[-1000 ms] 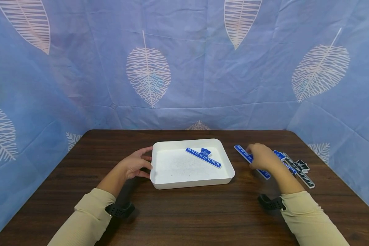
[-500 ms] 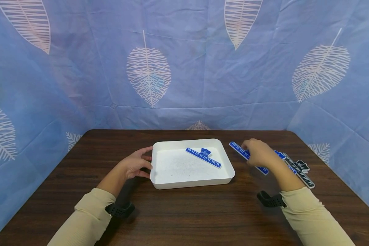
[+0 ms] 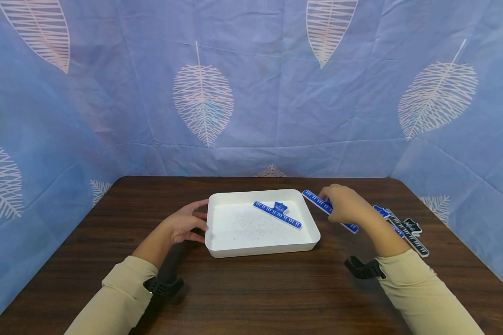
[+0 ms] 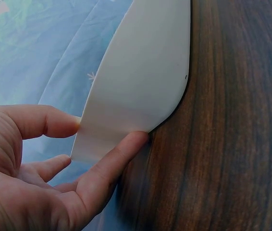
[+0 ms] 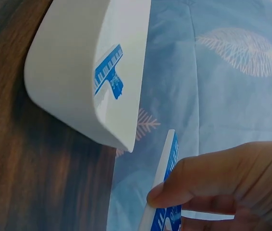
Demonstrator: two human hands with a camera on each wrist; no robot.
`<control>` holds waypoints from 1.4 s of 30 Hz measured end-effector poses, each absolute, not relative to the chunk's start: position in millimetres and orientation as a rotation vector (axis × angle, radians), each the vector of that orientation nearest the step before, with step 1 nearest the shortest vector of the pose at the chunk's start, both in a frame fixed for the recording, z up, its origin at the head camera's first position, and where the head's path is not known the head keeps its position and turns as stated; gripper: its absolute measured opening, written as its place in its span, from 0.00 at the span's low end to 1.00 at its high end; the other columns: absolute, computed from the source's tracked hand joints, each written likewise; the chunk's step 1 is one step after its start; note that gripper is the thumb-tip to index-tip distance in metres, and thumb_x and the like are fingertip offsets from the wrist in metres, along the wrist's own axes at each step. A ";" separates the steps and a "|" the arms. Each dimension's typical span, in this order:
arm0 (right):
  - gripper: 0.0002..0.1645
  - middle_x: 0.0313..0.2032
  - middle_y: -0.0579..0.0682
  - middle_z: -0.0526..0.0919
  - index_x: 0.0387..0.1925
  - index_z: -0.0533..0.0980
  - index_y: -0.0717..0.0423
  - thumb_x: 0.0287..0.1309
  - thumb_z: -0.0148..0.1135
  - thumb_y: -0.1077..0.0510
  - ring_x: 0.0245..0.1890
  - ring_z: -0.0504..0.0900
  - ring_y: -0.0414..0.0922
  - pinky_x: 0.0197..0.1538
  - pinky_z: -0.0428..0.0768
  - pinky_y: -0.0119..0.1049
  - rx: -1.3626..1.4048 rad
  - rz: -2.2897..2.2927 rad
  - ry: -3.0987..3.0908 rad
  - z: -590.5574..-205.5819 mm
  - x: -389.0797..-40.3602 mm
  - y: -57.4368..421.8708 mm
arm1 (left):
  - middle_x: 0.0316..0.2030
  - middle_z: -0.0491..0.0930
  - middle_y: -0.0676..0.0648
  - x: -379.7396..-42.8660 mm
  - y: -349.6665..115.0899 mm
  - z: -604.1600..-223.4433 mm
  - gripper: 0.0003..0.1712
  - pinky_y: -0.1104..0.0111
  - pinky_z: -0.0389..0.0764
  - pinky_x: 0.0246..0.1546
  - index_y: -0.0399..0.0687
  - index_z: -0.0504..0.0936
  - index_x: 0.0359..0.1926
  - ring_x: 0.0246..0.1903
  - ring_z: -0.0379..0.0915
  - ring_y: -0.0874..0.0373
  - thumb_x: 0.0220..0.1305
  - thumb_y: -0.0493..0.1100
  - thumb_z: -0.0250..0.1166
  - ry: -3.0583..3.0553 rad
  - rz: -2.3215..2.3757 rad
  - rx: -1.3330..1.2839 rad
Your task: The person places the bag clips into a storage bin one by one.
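My right hand (image 3: 347, 204) pinches a long blue clip (image 3: 314, 200) with a white piano-key pattern, just off the right end of a white tray (image 3: 234, 232). In the right wrist view the thumb presses the flat side of this blue clip (image 5: 164, 166), and its lower part is cut off by the frame. Another blue piano-key clip (image 3: 277, 215) lies slantwise inside the tray. My left hand (image 3: 186, 223) touches the tray's left end; in the left wrist view its fairly straight fingertips rest against the tray wall (image 4: 141, 62).
On the right of the dark wooden table (image 3: 251, 293) lie a black piano-key clip (image 3: 411, 239) and a blue clip (image 3: 381, 211), overlapping and partly hidden by my right arm. A blue cloth (image 3: 251, 107) with leaf prints hangs behind and at both sides.
My right hand has moved left and away from me, carrying the blue clip from the clips on the right toward the tray. The left hand and tray stay where they were.
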State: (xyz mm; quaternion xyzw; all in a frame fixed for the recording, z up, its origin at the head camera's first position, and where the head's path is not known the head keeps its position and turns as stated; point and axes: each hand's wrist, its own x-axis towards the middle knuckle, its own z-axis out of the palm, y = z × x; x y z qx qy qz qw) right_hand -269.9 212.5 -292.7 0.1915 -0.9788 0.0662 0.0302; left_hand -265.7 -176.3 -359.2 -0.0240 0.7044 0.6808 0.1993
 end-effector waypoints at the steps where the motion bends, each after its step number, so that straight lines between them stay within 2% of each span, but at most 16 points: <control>1: 0.27 0.35 0.55 0.76 0.42 0.75 0.61 0.30 0.69 0.65 0.31 0.74 0.47 0.35 0.77 0.44 0.594 0.201 -3.020 -291.8 -270.2 211.0 | 0.56 0.58 0.35 -265.8 -176.4 -359.4 0.48 0.49 0.76 0.32 0.54 0.51 0.66 0.49 0.64 0.38 0.46 0.21 0.56 1.969 1.904 -0.068; 9: 0.28 0.36 0.53 0.77 0.42 0.75 0.59 0.30 0.68 0.66 0.34 0.75 0.47 0.37 0.77 0.45 0.656 0.205 -3.065 -286.0 -272.2 200.8 | 0.56 0.58 0.35 -265.4 -176.3 -359.4 0.48 0.49 0.76 0.32 0.54 0.50 0.66 0.49 0.64 0.38 0.46 0.21 0.56 1.972 1.907 -0.064; 23: 0.31 0.48 0.52 0.74 0.46 0.75 0.53 0.32 0.70 0.64 0.46 0.72 0.49 0.51 0.70 0.49 0.875 0.278 -3.105 -288.7 -275.8 177.9 | 0.56 0.59 0.35 -265.6 -177.4 -361.4 0.49 0.49 0.76 0.32 0.55 0.50 0.66 0.49 0.64 0.39 0.46 0.22 0.57 1.973 1.904 -0.066; 42: 0.29 0.48 0.50 0.75 0.46 0.75 0.54 0.35 0.69 0.64 0.47 0.72 0.46 0.54 0.68 0.45 1.078 0.250 -3.139 -290.1 -288.0 146.8 | 0.57 0.57 0.35 -265.5 -176.9 -357.8 0.49 0.48 0.76 0.33 0.55 0.50 0.67 0.50 0.63 0.38 0.46 0.22 0.56 1.946 1.902 -0.058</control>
